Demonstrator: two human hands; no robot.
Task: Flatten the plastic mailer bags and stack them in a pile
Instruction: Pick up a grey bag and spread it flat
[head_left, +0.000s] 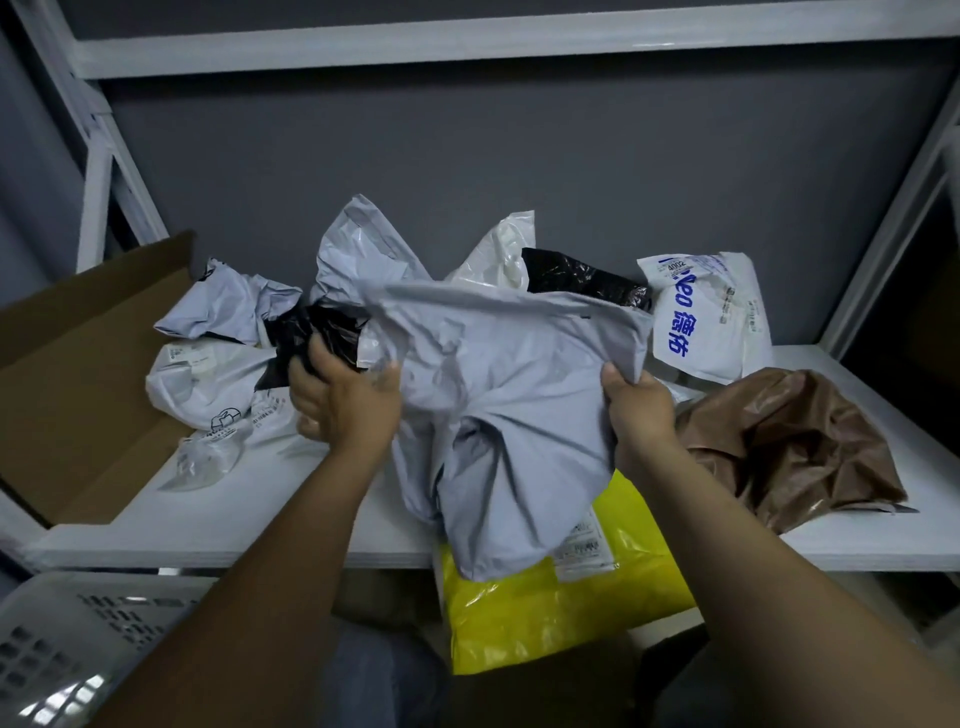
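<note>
Two hands are in view, the left hand and the right hand. One white shelf carries the mailer bags: about four grey ones, two black, one yellow overhanging the front edge, one brown near the right edge, roughly four white or clear; the crumpled heap blurs the tally. One cardboard box sits at the left edge, and one white perforated basket shows below.

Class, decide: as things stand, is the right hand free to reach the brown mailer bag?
Probably not yet: the right hand grips the grey mailer bag. The brown mailer bag lies uncovered beside it.
</note>
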